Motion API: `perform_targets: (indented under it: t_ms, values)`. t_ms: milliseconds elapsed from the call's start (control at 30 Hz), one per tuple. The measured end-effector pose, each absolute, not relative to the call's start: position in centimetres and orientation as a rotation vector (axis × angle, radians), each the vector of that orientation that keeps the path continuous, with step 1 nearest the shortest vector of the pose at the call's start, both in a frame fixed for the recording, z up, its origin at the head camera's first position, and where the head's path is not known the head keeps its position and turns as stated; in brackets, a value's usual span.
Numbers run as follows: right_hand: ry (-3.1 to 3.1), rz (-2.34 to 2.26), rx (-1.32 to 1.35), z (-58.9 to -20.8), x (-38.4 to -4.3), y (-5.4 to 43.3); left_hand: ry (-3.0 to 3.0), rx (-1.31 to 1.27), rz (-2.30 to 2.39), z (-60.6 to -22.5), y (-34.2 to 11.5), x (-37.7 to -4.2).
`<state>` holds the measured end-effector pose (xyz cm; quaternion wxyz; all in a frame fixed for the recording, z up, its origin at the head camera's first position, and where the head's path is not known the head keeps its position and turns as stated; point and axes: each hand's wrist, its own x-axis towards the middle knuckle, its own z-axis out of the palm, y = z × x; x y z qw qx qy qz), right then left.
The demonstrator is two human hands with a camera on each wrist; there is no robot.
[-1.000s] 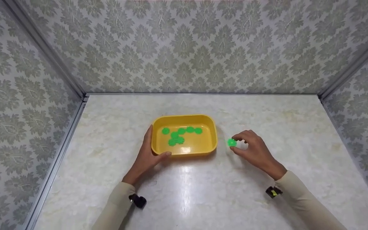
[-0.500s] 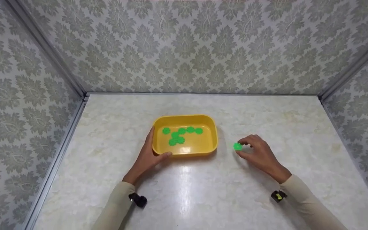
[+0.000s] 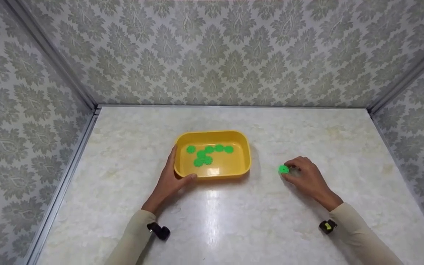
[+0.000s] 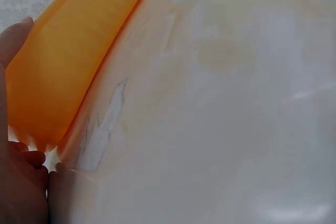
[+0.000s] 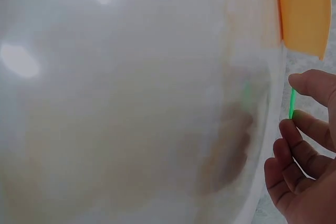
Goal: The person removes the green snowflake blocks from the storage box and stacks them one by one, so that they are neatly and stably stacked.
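Note:
A shallow yellow plastic tub [image 3: 232, 166] stands on the table, with several green notched discs [image 3: 201, 154] lying flat in it, some overlapping. My left hand [image 3: 168, 180] grips its left end, the thumb along the front wall and the fingers at the side. In the left wrist view the tub's outer wall [image 4: 68, 45] shows between thumb and fingers. To the right of the tub, my right hand [image 3: 310, 180] pinches another green notched disc [image 3: 283, 169] between thumb and fingertips. The right wrist view shows that disc [image 5: 292, 103] edge-on, as a thin green line.
The pale marbled table [image 3: 212, 228] is glossy and reflects light and the right hand. Patterned wall panels [image 3: 212, 55] enclose its back and both sides. A black wrist camera [image 3: 158, 231] sits on the left sleeve and another wrist camera [image 3: 328, 226] on the right.
My right hand has moved to the right, away from the tub, with the disc pinched in it, and the disc has turned slightly. The left hand and the tub have stayed in place.

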<state>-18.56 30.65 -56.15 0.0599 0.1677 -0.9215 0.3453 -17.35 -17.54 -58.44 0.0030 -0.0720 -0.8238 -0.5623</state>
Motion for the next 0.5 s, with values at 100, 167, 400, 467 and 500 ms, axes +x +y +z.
perform_targets:
  t_ms: [100, 167, 400, 467, 500]
  values:
    - [-2.8, 1.028, 0.487, -56.3, -18.8, 31.2, -2.577, -0.209, -1.79, -58.4, -17.6, -17.2]
    - [-2.809, 1.011, 0.47, -56.4, -18.9, 31.6, -2.573, -0.206, -1.811, -58.4, -17.5, -17.2]
    - [-2.837, 0.987, 0.426, -56.8, -18.7, 33.0, -2.569, -0.205, -1.813, -58.3, -17.6, -17.1]
    - [-2.836, 0.985, 0.42, -56.9, -18.5, 33.4, -2.573, -0.206, -1.811, -58.4, -17.5, -17.1]
    - [-2.836, 0.987, 0.412, -56.9, -18.4, 33.6, -2.574, -0.207, -1.812, -58.4, -17.5, -17.1]
